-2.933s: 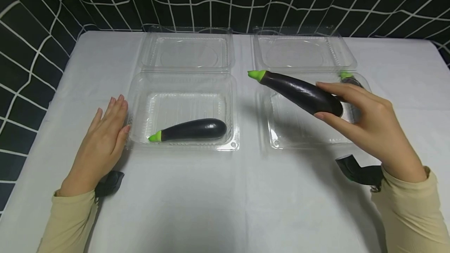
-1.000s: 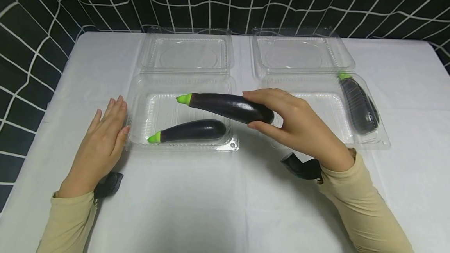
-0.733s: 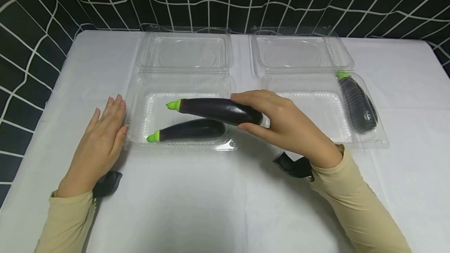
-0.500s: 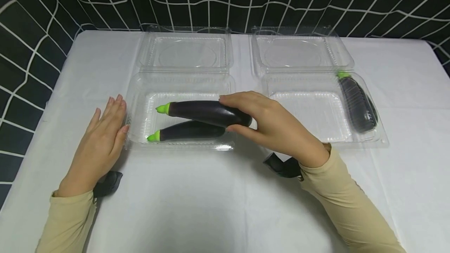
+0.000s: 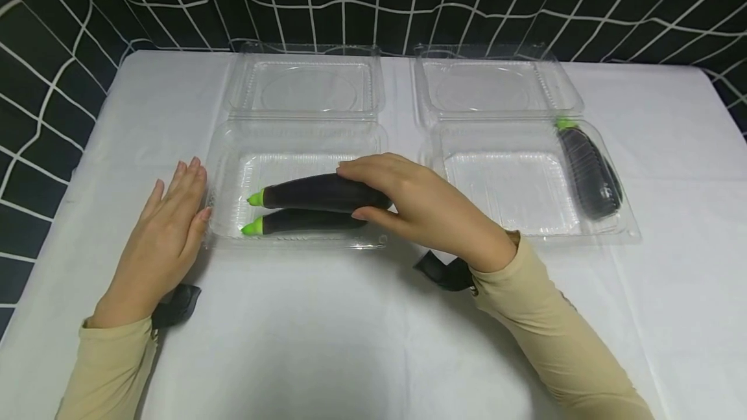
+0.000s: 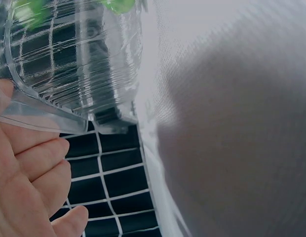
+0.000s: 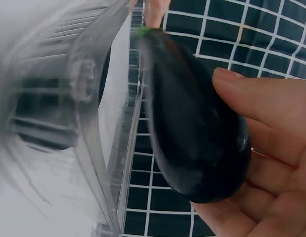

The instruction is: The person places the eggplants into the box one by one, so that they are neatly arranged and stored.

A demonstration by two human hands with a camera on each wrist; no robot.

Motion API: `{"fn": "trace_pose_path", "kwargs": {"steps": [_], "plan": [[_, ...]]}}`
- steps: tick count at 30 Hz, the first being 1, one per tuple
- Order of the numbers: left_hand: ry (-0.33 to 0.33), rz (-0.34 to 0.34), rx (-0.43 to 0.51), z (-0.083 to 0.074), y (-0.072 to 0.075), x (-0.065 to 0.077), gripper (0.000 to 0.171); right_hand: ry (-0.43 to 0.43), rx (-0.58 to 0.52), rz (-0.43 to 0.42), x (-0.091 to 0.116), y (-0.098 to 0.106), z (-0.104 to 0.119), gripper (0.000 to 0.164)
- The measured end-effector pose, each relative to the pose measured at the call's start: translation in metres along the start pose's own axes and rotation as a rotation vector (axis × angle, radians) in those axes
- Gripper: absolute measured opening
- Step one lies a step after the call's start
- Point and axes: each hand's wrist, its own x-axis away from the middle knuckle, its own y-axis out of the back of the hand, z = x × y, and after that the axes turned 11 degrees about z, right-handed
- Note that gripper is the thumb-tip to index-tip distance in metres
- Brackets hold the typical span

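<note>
"Eggplant (image 5: 318,193), near the middle of the frame! Who has it?"

"The right grip (image 5: 428,209) does. Its thumb and fingers pinch the fat end. The green tip points to the left of the frame."

"Is it in the left box (image 5: 280,138)?"

"It's over the box, just left of the middle. I can't tell if it touches the bottom, and it isn't let go yet."

"What's done, then?"

"A lower eggplant (image 5: 297,220) lies in that box, close to the near side. So I'd say one is in and one is nearly in."

"And the left grip (image 5: 160,238)?"

"Lower left of the frame, right beside the box. It's flat, fingers straight, holding nothing."

"Is anything left?"

"Letting go of that one, I think. There's a third eggplant (image 5: 589,174) too, at the right of the frame, by the right box (image 5: 508,186). I can't tell if it's inside or just showing through the clear side."

"Are the boxes closed?"

"No. The left lid (image 5: 309,86) and right lid (image 5: 484,86) lie back on the white counter (image 5: 327,323), toward the top of the frame."
</note>
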Motion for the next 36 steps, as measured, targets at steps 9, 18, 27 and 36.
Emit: {"fn": "trace_pose_path", "kwargs": {"steps": [9,18,27,36], "plan": [[-0.009,-0.014,0.009,0.000,-0.002,-0.001,0.052,-0.008,0.002,0.029,-0.013,-0.008,-0.009,0.039],[0.008,0.007,0.013,0.000,0.000,-0.001,0.052,-0.015,-0.040,0.009,-0.019,-0.013,-0.012,0.037],[0.018,0.017,0.008,0.000,0.000,-0.001,0.054,-0.060,-0.056,0.038,-0.024,-0.015,-0.017,0.039],[0.013,0.020,0.006,0.000,0.001,0.001,0.053,-0.113,-0.020,0.064,-0.033,-0.012,-0.015,0.040]]}}
